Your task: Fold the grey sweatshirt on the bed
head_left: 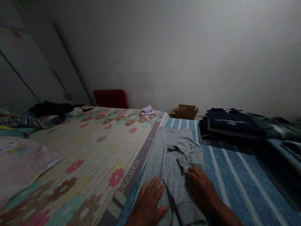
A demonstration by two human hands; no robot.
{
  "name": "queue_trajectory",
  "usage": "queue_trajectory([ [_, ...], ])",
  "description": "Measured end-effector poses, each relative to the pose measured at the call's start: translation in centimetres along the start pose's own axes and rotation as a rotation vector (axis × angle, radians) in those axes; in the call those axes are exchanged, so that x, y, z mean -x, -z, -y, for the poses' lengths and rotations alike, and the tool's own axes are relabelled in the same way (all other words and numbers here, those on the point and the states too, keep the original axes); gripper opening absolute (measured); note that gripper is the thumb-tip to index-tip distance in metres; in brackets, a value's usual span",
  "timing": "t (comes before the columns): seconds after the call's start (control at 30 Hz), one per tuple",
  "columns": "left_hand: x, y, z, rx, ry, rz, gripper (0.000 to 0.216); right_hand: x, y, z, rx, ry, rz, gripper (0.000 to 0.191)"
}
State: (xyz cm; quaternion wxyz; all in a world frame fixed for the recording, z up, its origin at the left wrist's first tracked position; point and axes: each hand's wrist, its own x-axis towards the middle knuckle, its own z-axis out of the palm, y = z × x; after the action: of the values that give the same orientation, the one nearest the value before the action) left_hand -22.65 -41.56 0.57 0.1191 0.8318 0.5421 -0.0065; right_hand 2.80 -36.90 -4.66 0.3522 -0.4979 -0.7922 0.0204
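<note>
A grey garment, perhaps sweatpants, lies spread along the seam between a floral mat and a blue striped sheet. My left hand rests flat on its near left part with the fingers stretched and apart. My right hand lies on the garment's right side, fingers extended and touching a bunched fold of the grey cloth. Neither hand grips anything.
The floral mat covers the left of the bed. A stack of folded dark clothes sits at the right. A small lilac cloth, a cardboard box, a red object and dark clothes lie farther back.
</note>
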Motion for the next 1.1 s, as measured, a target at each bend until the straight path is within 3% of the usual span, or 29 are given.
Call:
queue_trajectory([
  [0.47, 0.68, 0.09, -0.43, 0.053, -0.024, -0.064, 0.057, 0.68, -0.56, -0.71, 0.035, 0.045, 0.002, 0.02],
  [1.1, 0.54, 0.19, -0.47, 0.051, -0.003, -0.025, 0.056, 0.51, -0.15, -0.26, 0.01, 0.033, 0.016, 0.02],
])
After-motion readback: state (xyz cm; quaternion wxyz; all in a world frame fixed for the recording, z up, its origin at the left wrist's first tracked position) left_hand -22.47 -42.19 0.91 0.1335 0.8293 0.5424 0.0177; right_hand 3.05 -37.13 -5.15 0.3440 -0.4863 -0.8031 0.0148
